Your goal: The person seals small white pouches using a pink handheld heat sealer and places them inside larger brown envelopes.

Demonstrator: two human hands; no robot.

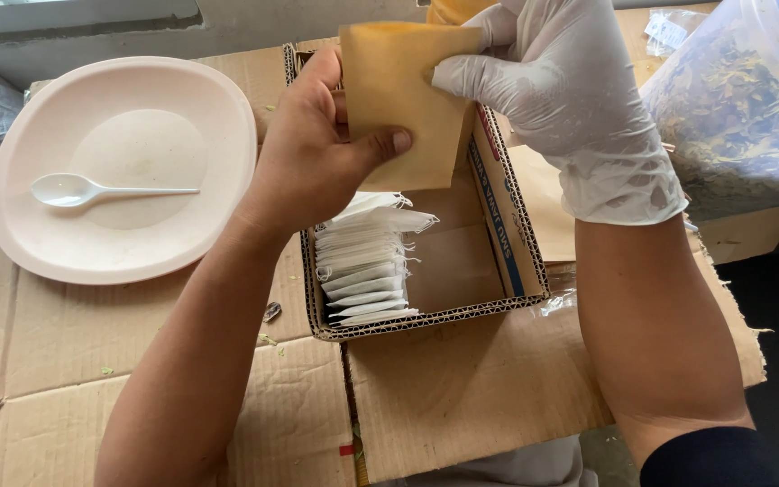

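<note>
My bare left hand (313,149) and my right hand (556,86), which wears a white glove, both grip a flat brown paper pouch (407,81) held upright above a small open cardboard box (516,230). The left thumb presses the pouch's lower edge, and the gloved fingers pinch its upper right corner. Inside the box, at its left side, stands a row of several white filter bags (367,266) with strings.
A pale pink plate (218,117) with a white plastic spoon (74,190) lies at the left on flattened cardboard (462,388). A clear plastic bag of dried leaves (741,117) rests at the right. Small leaf bits are scattered on the cardboard.
</note>
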